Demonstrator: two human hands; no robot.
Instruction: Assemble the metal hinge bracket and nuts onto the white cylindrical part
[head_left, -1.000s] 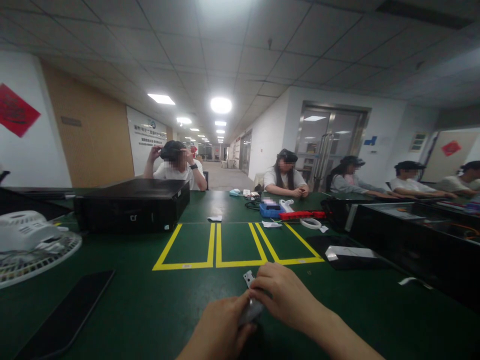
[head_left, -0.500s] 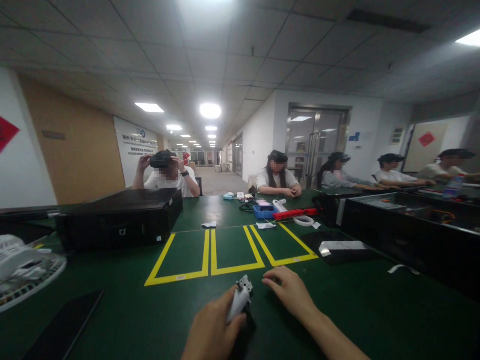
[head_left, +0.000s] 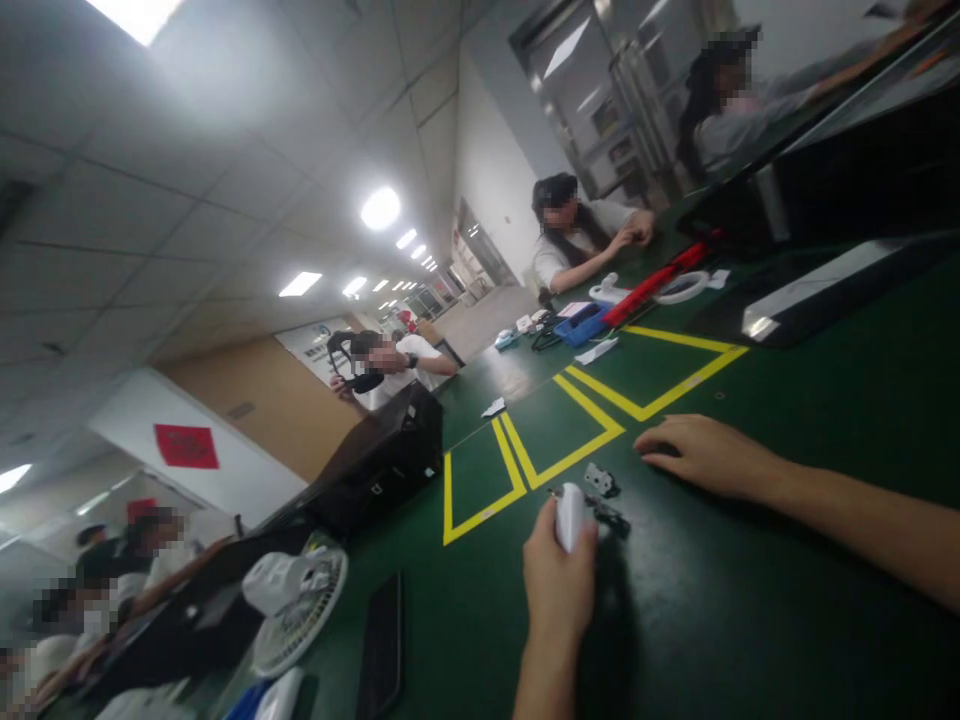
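Green desk (head_left: 840, 380) with a yellow tape outline (head_left: 555, 430): beside the outline, the left hand (head_left: 559, 570) grips a white plastic part (head_left: 570, 515), near a small metal bracket (head_left: 602, 480), and the right hand (head_left: 705, 455) rests open.

The plastic part (head_left: 570, 517) looks glossy white, the metal bracket (head_left: 602, 480) dull.

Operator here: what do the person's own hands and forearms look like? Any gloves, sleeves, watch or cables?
The left hand and right hand are bare, with no gloves, rings or cables visible. The left forearm and right forearm have no sleeves, watch or band in view.
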